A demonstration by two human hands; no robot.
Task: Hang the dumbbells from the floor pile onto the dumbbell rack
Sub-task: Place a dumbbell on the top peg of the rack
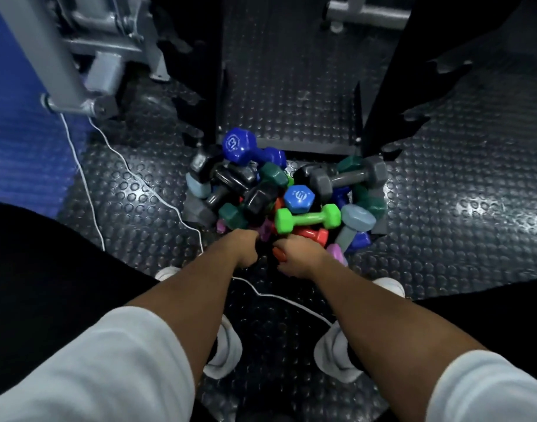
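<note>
- The left hand is closed into a fist at the near edge of the pile, its fingers curled around something dark; what that object is cannot be told.
- The right hand has its fingers wrapped round a glossy orange-red dumbbell, of which only a rounded bit shows beside the thumb.
- The two hands sit just beside each other, both bare forearms reaching out of white sleeves.
- Just beyond the hands lies the heap of coated hex dumbbells on the black studded rubber floor.
- A bright green dumbbell lies crosswise on top, with a red dumbbell touching it from below.
- A mid-blue hexagonal head faces up with a white "3" on it.
- A dark blue dumbbell at the far side also bears a "3" inside a ring of small print too fine to read.
- A grey dumbbell rests at the far right of the heap.
- The black dumbbell rack rises just behind the pile.
- A white cord trails over the floor on the left.
</note>
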